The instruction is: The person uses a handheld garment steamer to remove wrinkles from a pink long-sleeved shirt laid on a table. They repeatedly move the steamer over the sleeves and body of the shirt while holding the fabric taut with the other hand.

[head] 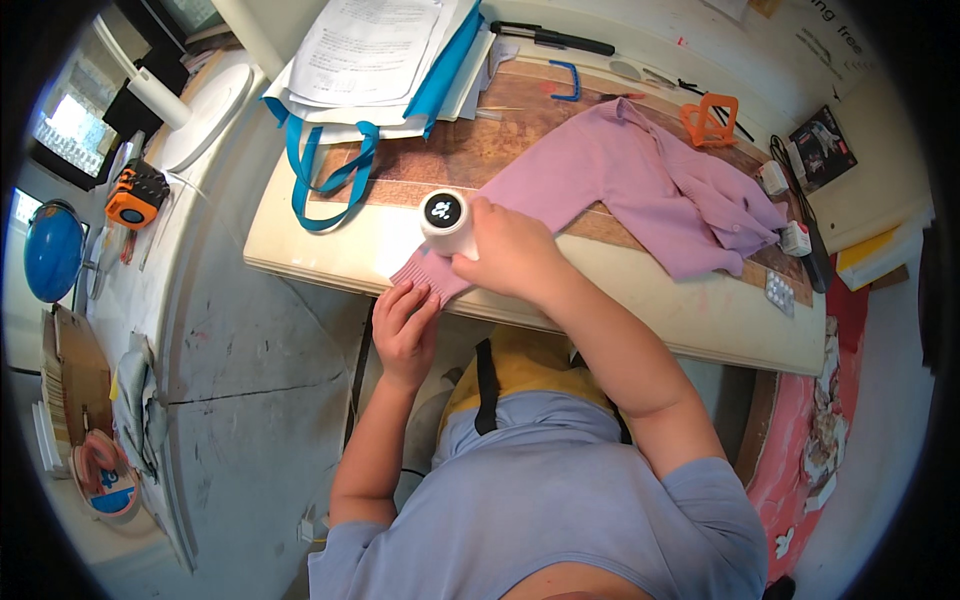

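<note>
A pink knitted cardigan lies across the table, with one sleeve stretched towards the front left edge. My right hand is closed around a white handheld device with a round black display on top, perhaps a fabric shaver; it rests over the sleeve near the ribbed cuff. At the table's edge, the fingers of my left hand lie on the cuff; whether they pinch it cannot be told. The underside of the device is hidden.
A blue-handled bag with papers lies at the back left. Behind the cardigan are an orange stand, a blue plastic piece and black pens. A blister pack and small boxes lie at the right.
</note>
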Tool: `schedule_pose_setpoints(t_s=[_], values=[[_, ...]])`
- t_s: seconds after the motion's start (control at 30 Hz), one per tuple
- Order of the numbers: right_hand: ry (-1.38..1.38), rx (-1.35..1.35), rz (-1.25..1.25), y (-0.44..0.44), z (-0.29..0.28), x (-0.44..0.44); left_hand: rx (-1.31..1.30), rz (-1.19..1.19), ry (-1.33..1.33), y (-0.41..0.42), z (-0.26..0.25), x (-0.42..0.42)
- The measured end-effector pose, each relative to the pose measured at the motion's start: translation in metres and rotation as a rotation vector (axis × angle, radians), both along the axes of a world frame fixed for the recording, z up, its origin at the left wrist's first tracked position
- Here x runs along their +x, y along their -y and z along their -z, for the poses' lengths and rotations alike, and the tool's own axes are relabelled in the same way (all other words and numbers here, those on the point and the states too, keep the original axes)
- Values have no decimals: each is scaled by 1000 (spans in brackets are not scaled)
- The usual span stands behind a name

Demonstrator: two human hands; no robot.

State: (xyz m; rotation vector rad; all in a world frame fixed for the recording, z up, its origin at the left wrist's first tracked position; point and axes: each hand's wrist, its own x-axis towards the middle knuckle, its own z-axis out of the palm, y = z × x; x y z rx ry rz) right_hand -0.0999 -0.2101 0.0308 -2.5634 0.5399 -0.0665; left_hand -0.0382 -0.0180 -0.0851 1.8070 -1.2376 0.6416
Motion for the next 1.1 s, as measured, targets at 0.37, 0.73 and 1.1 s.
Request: schedule_pose_setpoints(t_s=[0.37,0.73,1.1], values=[[106,7,143,9,12,-37,279,6,-22,-2,-48,-17],[295,461,71,-23,28,-43,292,30,-451,34,-71,-32],[503,-60,-75,-45,65,-72,453,115,-612,36,-80,19]])
